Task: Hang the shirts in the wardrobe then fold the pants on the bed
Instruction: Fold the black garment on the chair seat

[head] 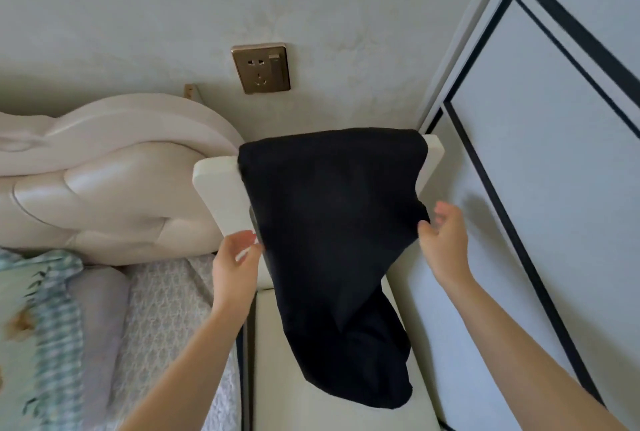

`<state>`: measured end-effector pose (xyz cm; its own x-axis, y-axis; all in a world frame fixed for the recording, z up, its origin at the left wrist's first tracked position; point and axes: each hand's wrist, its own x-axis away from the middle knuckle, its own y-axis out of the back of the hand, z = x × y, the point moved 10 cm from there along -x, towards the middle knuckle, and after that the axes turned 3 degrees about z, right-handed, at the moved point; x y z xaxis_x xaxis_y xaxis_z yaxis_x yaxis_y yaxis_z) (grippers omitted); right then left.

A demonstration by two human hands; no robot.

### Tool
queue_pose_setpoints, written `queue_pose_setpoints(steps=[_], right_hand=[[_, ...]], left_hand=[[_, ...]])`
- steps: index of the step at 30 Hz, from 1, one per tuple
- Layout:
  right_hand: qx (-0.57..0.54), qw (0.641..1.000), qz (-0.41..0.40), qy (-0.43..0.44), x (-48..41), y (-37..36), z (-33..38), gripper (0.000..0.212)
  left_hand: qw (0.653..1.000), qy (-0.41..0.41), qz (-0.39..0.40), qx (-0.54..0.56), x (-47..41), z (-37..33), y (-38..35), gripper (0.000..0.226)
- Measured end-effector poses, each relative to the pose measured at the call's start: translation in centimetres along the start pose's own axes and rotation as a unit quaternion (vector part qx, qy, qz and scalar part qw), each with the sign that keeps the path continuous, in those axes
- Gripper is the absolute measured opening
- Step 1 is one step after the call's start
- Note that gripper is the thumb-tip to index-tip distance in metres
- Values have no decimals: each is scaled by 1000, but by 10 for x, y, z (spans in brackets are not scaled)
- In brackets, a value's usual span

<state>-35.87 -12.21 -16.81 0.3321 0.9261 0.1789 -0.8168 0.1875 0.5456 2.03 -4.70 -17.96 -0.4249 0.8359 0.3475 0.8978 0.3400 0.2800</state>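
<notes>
A black garment [332,223] hangs over the back of a cream chair [214,181] and trails down onto its seat. My left hand [235,257] pinches the garment's left edge between thumb and fingers. My right hand [443,233] pinches its right edge, with the other fingers spread loosely. Whether the garment is a shirt or pants cannot be told. The wardrobe [554,153], white panels with black trim, stands at the right with its door closed. The bed [162,309] lies at the lower left under a patterned cover.
A padded cream headboard [104,181] rises at the left against the wall. A gold wall socket [261,68] sits above the chair. A pillow [100,320] and a green-patterned cloth [41,326] lie on the bed. The chair fills the gap between bed and wardrobe.
</notes>
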Motion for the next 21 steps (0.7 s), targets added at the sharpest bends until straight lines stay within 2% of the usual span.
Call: queue_pose_setpoints(steps=[1,3,6,9,12,14,16,18,21], right_hand=[[23,999,33,-15,-4,-7,-12,57],[72,993,94,16,-14,-21,-17,64],[158,975,146,52,-28,-37,-22,67],[196,962,186,44,-30,-47,-33,48],[65,970,233,7,-19,-49,-39,24],[-48,963,260,-53,-10,-49,-47,20],[-119,950,273,-93,-5,-52,-57,22],[-177,942,259,-119,-4,-53,-69,22],[-234,943,184,-151,-8,-46,-89,30]], left_hand=[[998,42,43,37,-2,13,-14,26],[988,69,107,85,-7,24,-36,34],[988,59,141,27,-25,38,-53,47],[983,86,153,-46,-37,57,-62,56],[986,81,128,-75,-45,62,-57,51],[988,68,107,-83,-49,57,-52,51],[985,77,127,-83,-51,54,-58,61],[979,94,161,-80,-48,55,-69,67],[976,105,172,-84,-47,62,-76,71]])
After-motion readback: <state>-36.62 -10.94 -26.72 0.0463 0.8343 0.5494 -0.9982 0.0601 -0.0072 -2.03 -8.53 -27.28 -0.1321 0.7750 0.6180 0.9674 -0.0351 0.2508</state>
